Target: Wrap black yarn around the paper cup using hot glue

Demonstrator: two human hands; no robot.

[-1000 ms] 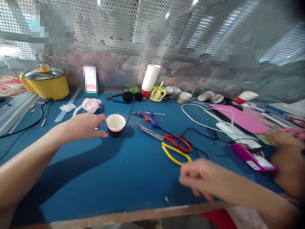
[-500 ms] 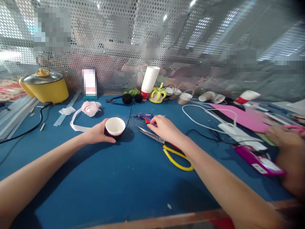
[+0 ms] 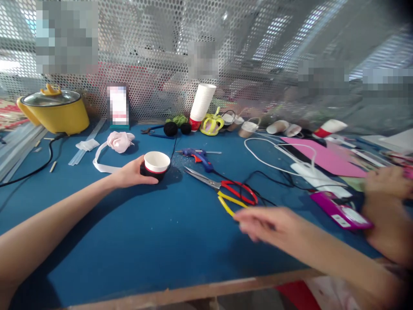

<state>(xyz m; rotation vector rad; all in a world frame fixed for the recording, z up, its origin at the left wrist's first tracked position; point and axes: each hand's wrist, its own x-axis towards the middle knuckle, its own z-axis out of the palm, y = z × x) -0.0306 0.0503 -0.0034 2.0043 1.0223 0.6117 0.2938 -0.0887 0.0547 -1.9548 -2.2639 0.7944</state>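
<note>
My left hand (image 3: 134,172) is wrapped round the side of a paper cup (image 3: 156,169), white at the rim with a red line and a black lower part. The cup stands upright at the table's middle. Motion smears my right hand (image 3: 266,224), which is at the yellow handle loop of the scissors (image 3: 206,180); whether it grips them I cannot tell. The scissors have one red and one yellow loop and point left, blades slightly apart. Just beyond them a blue glue gun (image 3: 197,155) lies on its side.
A white ribbon with a pink fabric flower (image 3: 119,142) lies left. Behind stand a yellow electric pot (image 3: 61,114), a phone (image 3: 118,105) and stacked paper cups (image 3: 202,105). Cables and a purple power strip (image 3: 340,211) lie right, beside another person's hand (image 3: 387,183).
My right hand has moved from beside the glue gun back toward the near right, to the scissors' handles. My left hand keeps hold of the paper cup. The view has shifted slightly.
</note>
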